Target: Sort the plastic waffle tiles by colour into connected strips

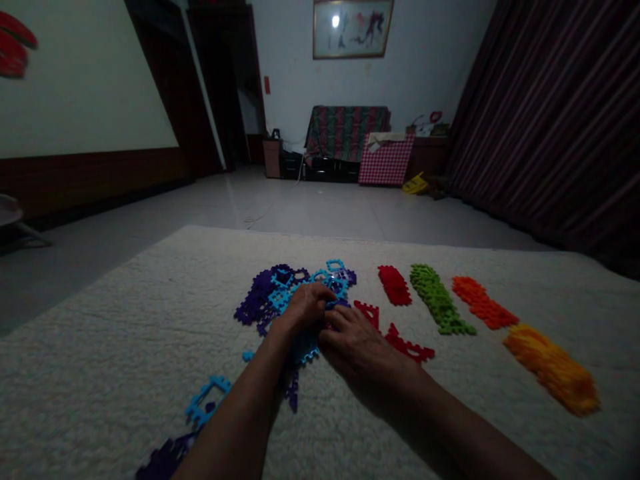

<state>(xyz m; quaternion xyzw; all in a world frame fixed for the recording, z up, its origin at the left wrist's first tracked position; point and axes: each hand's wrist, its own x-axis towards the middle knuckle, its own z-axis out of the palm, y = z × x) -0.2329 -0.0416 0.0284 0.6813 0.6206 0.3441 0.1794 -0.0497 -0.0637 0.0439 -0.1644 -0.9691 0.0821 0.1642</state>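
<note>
A heap of purple and light blue plastic pieces (280,299), toothed along their edges, lies in the middle of the pale, fleecy mat (150,320), spreading left, far and near of the two hands. The left hand (313,301) reaches over the heap from the near left, fingers bent downward. The right hand (353,333) comes in from the near right, fingers curled toward the left hand's fingertips. A dark blue bit (337,304) shows between them at the fingertips; whether either hand grasps it or only touches it, I cannot tell.

A purple piece (293,392) pokes out on the near side of the heap. Farther to the near left, beside the left forearm, lie a light blue open frame (197,405) and a purple cluster (167,457), partly hidden by the arm.

Just right of the hands are loose red pieces (410,348). Beyond them stands a compact red group (394,285); then, going right, come a green row (437,300), an orange row (483,302) and, nearest, a yellow-orange row (553,370).

Past the mat, the tiled floor (310,210) runs to furniture under a striped cloth (345,133) and a red checked cloth (385,160). A framed picture (353,30) hangs above; a dark curtain (550,120) covers the right side.
</note>
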